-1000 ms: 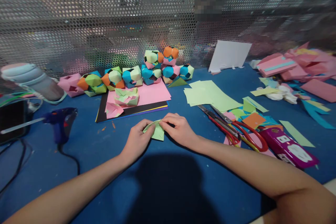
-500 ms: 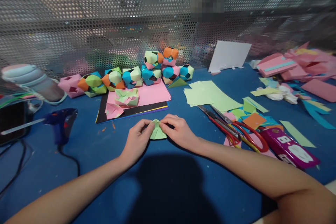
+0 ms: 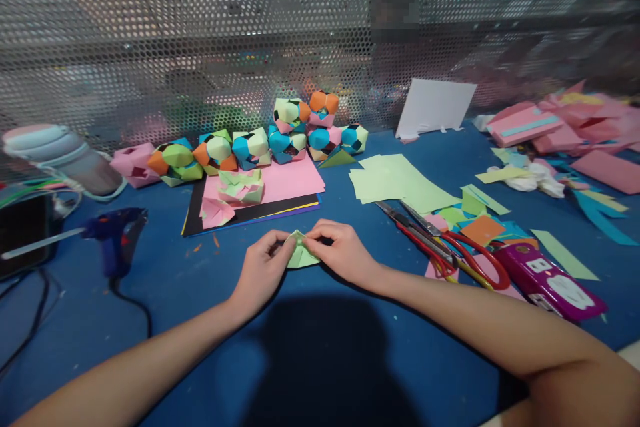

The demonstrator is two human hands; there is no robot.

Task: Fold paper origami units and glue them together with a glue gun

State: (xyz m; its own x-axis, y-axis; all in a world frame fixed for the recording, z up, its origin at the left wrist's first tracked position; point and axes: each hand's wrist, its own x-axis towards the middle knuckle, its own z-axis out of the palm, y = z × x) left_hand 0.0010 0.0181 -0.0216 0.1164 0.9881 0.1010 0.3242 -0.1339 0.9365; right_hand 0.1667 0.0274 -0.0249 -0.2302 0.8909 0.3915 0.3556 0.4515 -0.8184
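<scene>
Green paper (image 3: 301, 257) near mid table (image 3: 195, 280), on the near side of the black sheet (image 3: 265, 210). Pinches it with left hand (image 3: 263, 270) and right hand (image 3: 344, 253), both gripping its edges. Looks more peaked than a second ago; seems partway through a fold.

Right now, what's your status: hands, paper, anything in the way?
Left hand and right hand pinching folded green paper. Scissors off to the right, not between the hands.

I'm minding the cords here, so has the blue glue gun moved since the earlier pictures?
No. Judged against the perforated metal panel, the blue glue gun shows no clear shift in any direction.
</scene>
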